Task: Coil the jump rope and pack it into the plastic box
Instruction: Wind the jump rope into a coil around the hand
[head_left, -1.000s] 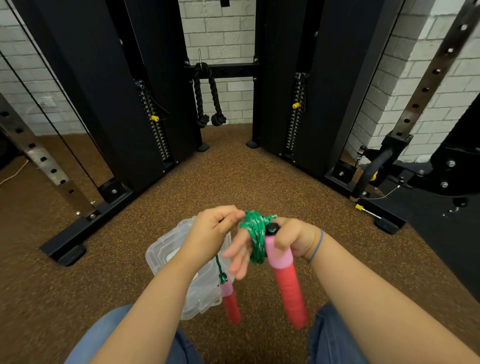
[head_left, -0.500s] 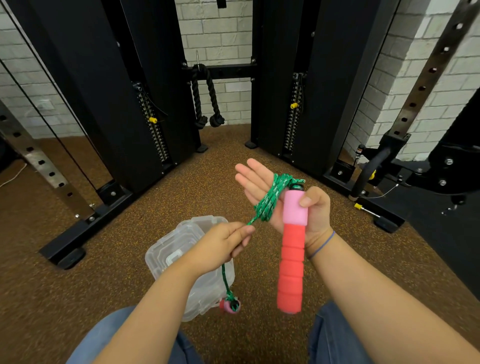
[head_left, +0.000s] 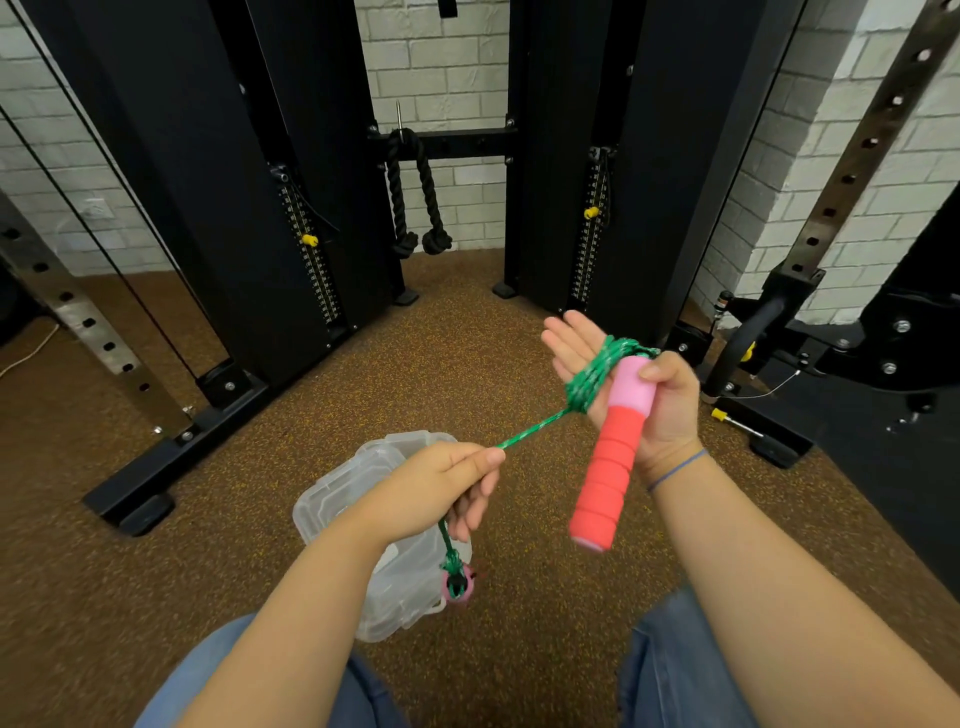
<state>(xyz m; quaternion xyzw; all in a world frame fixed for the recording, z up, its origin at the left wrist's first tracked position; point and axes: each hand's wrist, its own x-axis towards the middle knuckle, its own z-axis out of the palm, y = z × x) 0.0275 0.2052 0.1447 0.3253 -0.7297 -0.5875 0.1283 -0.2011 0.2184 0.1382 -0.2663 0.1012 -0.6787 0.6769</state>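
The green jump rope (head_left: 589, 382) is wound several times around the palm of my right hand (head_left: 660, 410), whose fingers point up and away. My right thumb presses one pink-and-red foam handle (head_left: 608, 467) against the palm; the handle hangs downward. A taut stretch of rope runs down-left to my left hand (head_left: 441, 488), which grips it in a fist. Below that fist the rope's short tail dangles with the second handle (head_left: 458, 584), seen end-on. The clear plastic box (head_left: 363, 488) lies on the floor under my left hand, its lid on.
Brown speckled rubber floor all around. A black cable machine with weight stacks stands ahead, a black rope attachment (head_left: 415, 197) hanging in the middle. A perforated steel upright (head_left: 78, 322) slants at left, a rack foot and bar (head_left: 753, 415) at right. My knees are at the bottom.
My right hand turned palm up and swung right and away, and the handle now hangs from it. My left hand dropped and pulled the rope out taut; the second handle now dangles lower.
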